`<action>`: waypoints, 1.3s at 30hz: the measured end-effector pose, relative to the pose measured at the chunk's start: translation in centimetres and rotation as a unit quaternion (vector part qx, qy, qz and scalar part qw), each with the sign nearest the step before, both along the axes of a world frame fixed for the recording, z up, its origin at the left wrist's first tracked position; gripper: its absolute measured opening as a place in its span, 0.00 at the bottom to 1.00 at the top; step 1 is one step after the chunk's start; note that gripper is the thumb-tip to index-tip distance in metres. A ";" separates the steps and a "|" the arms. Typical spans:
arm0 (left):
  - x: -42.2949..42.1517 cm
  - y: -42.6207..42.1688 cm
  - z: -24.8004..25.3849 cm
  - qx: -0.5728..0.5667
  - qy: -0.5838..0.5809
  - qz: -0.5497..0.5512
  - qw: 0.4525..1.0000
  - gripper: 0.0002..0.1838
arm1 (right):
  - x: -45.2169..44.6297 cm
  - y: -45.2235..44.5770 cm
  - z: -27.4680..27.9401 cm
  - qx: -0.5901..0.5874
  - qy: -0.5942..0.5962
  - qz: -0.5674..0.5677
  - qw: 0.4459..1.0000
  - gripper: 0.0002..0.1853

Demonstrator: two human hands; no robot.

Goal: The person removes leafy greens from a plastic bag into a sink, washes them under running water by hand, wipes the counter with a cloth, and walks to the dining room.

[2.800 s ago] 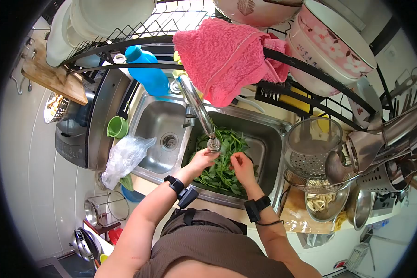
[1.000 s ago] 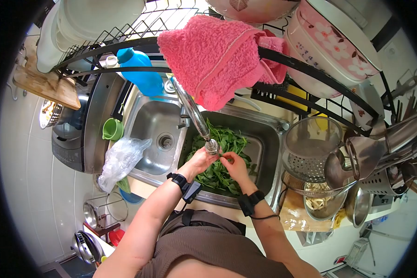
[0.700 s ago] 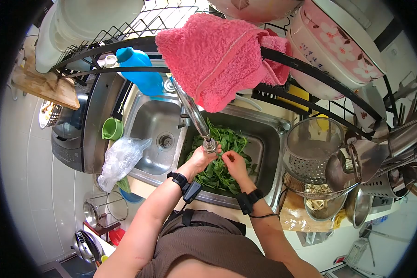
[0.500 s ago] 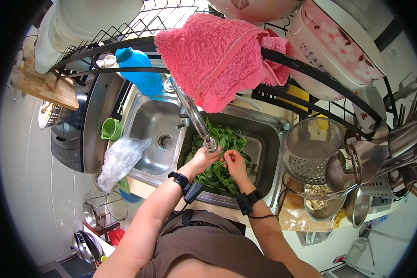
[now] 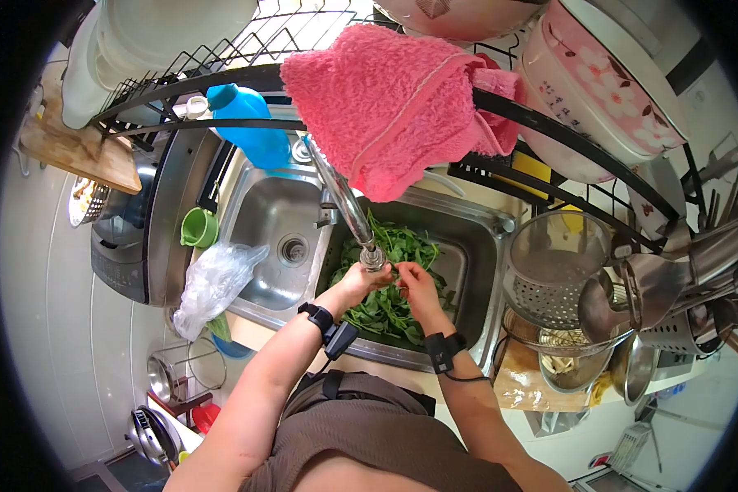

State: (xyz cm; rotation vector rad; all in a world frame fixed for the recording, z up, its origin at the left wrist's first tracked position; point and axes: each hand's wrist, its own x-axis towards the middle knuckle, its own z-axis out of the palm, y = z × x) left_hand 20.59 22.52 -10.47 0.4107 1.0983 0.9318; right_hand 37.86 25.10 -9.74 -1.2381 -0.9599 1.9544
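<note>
Leafy greens [image 5: 394, 316] lie in the right basin [image 5: 476, 283] of a steel sink, below the chrome faucet [image 5: 351, 209]. My left hand [image 5: 361, 280] is just under the faucet's tip, with its fingers closed; what they hold is too small to name. Close beside it on the right is my right hand [image 5: 416, 285], pinched above the greens. Whatever lies between its fingertips is too small to make out. The fingertips of both hands nearly meet.
A pink towel [image 5: 402, 107] hangs from the black rack above the sink. To the left are a blue bottle [image 5: 258, 131], a green cup [image 5: 199, 228] and a plastic bag [image 5: 217, 287]. Strainers [image 5: 558, 262] and ladles crowd the right side.
Since the earliest frame, the view has shifted slightly and my right hand has come closer to my left. In the last half second, my right hand has shifted only slightly.
</note>
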 end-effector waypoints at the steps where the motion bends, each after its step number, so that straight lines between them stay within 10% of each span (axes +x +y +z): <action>1: 0.0 0.0 0.1 -0.023 0.004 0.016 1.000 0.08 | 0.0 0.1 0.3 -0.058 0.043 -0.018 0.997 0.08; 12: 0.6 -0.3 -0.2 -0.061 -0.059 -0.002 0.996 0.13 | 0.2 1.3 -1.8 -0.109 0.210 -0.071 0.969 0.16; 31: 0.2 -0.6 1.2 0.003 -0.044 -0.005 0.999 0.09 | -0.1 0.8 -2.1 0.076 0.016 0.011 0.997 0.15; 39: -1.1 -0.6 0.4 -0.027 0.001 -0.014 1.000 0.06 | 1.1 1.9 -4.4 -0.090 0.111 -0.083 0.986 0.13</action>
